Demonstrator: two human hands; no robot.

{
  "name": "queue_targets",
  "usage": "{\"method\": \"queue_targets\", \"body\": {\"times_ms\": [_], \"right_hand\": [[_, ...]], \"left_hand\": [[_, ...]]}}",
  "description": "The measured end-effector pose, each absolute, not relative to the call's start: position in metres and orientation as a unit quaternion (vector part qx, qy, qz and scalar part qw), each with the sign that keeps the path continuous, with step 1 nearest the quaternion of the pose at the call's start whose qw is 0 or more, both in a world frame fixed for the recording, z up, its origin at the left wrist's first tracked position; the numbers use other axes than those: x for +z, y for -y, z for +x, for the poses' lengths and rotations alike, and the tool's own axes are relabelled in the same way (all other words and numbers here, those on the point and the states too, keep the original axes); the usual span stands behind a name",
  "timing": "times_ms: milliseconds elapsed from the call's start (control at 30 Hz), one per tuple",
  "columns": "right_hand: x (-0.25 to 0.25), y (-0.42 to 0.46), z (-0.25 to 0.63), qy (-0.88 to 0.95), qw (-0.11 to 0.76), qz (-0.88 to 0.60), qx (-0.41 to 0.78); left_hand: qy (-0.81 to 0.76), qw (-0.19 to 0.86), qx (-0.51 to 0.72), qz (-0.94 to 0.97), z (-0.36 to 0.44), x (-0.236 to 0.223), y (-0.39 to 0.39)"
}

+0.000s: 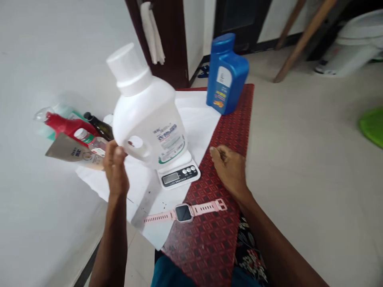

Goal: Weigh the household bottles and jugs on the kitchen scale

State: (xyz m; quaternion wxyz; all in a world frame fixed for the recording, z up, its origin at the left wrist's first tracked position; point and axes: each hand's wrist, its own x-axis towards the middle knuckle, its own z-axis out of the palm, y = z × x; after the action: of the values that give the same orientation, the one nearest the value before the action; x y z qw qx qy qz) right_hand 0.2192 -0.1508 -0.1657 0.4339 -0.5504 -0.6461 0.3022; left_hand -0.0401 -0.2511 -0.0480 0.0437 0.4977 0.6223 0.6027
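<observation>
A large white detergent jug (pixel 146 115) with a white cap stands on a small white digital kitchen scale (pixel 179 173). My left hand (pixel 115 167) is closed around the jug's handle on its left side. My right hand (pixel 229 167) rests on the red patterned board (pixel 215 235), to the right of the scale, holding nothing; its fingers lie loosely curled and partly hidden. A pink smartwatch (pixel 184 212) lies flat on the board just in front of the scale.
A blue bottle (pixel 226 75) stands at the board's far end. White paper (pixel 197 119) covers part of the surface. A pile of small bottles and a pouch (pixel 74 135) lies at the left. A green object (pixel 372 125) sits on the floor at the right.
</observation>
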Motion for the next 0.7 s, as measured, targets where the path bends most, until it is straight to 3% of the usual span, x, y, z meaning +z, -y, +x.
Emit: {"method": "queue_targets", "body": {"times_ms": [300,500,700], "right_hand": [[-0.171,0.148,0.221,0.655,0.414,-0.561,0.29],[-0.17,0.149,0.219,0.655,0.419,-0.551,0.304],[-0.164,0.148,0.218,0.648,0.427,-0.556,0.3]], "left_hand": [[-0.542,0.103,0.752,0.361,-0.006,-0.045,0.198],[-0.53,-0.004,0.783,0.327,-0.031,-0.017,0.179],[-0.61,-0.089,0.722,0.314,-0.082,-0.021,0.155]]}}
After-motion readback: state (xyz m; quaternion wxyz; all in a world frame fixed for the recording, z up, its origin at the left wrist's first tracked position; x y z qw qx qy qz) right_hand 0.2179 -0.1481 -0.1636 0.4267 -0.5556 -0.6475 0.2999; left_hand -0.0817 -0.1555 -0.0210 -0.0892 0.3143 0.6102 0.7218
